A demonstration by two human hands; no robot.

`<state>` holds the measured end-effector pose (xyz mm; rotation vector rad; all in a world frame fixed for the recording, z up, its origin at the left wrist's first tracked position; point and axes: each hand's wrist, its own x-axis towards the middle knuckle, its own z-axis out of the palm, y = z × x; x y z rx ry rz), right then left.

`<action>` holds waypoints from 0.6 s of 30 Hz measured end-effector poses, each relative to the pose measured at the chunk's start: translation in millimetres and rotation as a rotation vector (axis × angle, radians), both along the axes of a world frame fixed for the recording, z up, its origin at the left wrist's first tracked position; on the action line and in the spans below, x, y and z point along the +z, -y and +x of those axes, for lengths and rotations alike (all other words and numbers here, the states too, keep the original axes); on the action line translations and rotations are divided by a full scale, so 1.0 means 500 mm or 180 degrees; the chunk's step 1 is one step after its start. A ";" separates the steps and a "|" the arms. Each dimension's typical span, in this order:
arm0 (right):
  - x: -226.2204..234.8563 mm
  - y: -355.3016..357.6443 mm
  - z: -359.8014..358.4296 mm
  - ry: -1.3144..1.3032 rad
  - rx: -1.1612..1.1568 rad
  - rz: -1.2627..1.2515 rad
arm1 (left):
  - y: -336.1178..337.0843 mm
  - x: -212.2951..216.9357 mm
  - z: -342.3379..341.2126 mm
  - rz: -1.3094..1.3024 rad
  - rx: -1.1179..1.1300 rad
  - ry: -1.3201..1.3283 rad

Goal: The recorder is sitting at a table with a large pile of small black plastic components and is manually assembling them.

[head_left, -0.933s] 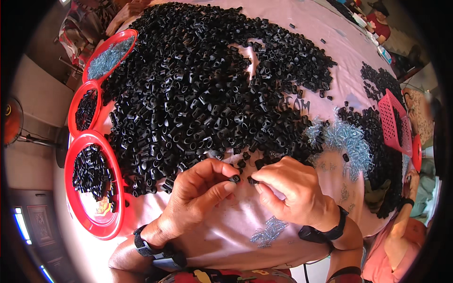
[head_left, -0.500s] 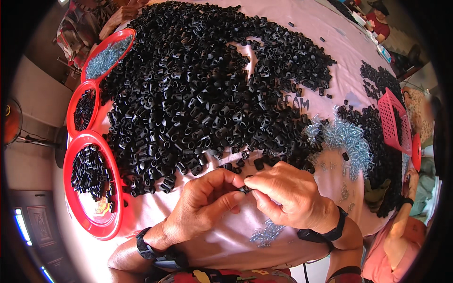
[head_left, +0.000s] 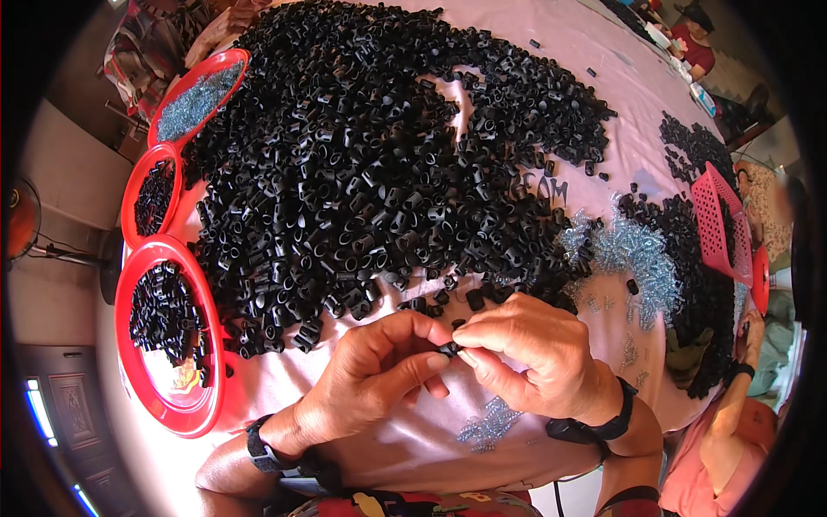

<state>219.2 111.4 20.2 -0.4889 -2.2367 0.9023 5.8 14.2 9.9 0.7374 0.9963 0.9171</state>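
My two hands meet over the near edge of the table, fingertips almost touching. Between them is a small black plastic cord lock [head_left: 449,348], mostly covered by fingers. My left hand [head_left: 379,358] pinches it between thumb and index finger. From the other side, my right hand [head_left: 538,353] closes thumb and index finger on it. Just beyond my fingers spreads a big heap of hollow black cord lock barrels [head_left: 345,172]. Small metal springs [head_left: 489,424] lie on the pink cloth below my right hand, and a larger pile of springs [head_left: 637,263] is farther right.
Along the left edge stand a red plate [head_left: 211,379] with black parts, a smaller red dish [head_left: 129,202] with black pieces, and a red tray [head_left: 237,59] of springs. At right are a pink basket [head_left: 711,220], more black parts [head_left: 689,310] and another person's arm [head_left: 732,405].
Both hands stay joined at nearly the same spot, with small shifts of the fingers. The right fingertips have moved slightly on the cord lock.
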 end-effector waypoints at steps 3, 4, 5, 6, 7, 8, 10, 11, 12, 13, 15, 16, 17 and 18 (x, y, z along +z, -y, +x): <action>0.003 -0.003 0.002 -0.0021 0.0025 -0.0030 | -0.002 -0.001 -0.004 -0.0056 -0.0012 0.0046; 0.004 -0.003 0.002 -0.0011 0.0012 -0.0053 | -0.002 -0.002 -0.004 -0.0056 -0.0010 0.0044; 0.005 -0.003 0.002 0.0002 -0.0003 -0.0075 | -0.002 -0.004 -0.004 -0.0027 0.0002 0.0035; 0.004 -0.003 0.002 0.0002 -0.0003 -0.0075 | -0.002 -0.005 -0.004 0.0003 0.0015 0.0025; 0.003 -0.003 0.002 0.0002 -0.0005 -0.0069 | -0.002 -0.007 -0.004 0.0002 0.0016 0.0025; 0.003 -0.002 0.002 0.0001 -0.0009 -0.0063 | -0.002 -0.007 -0.003 0.0010 0.0022 0.0047; 0.000 -0.001 0.001 -0.0012 -0.0022 -0.0043 | -0.001 -0.007 -0.003 0.0017 0.0028 0.0069; -0.002 0.000 0.000 -0.0023 -0.0034 -0.0021 | -0.001 -0.006 -0.002 -0.0004 0.0046 0.0071; -0.004 0.000 -0.001 -0.0022 -0.0035 -0.0021 | -0.001 -0.005 -0.001 -0.0025 0.0065 0.0073; -0.006 0.000 -0.002 -0.0038 -0.0050 0.0022 | -0.001 -0.005 -0.001 -0.0026 0.0064 0.0074; -0.006 0.002 -0.003 -0.0052 -0.0064 0.0066 | -0.003 -0.004 -0.002 -0.0067 0.0012 0.0003; -0.005 0.004 -0.003 -0.0055 -0.0064 0.0064 | -0.002 -0.005 -0.001 -0.0067 0.0010 0.0005; -0.005 0.004 -0.004 -0.0061 -0.0061 0.0061 | -0.001 -0.007 -0.001 -0.0037 0.0036 0.0048; -0.005 0.004 -0.003 -0.0062 -0.0060 0.0060 | -0.001 -0.009 -0.001 -0.0007 0.0062 0.0092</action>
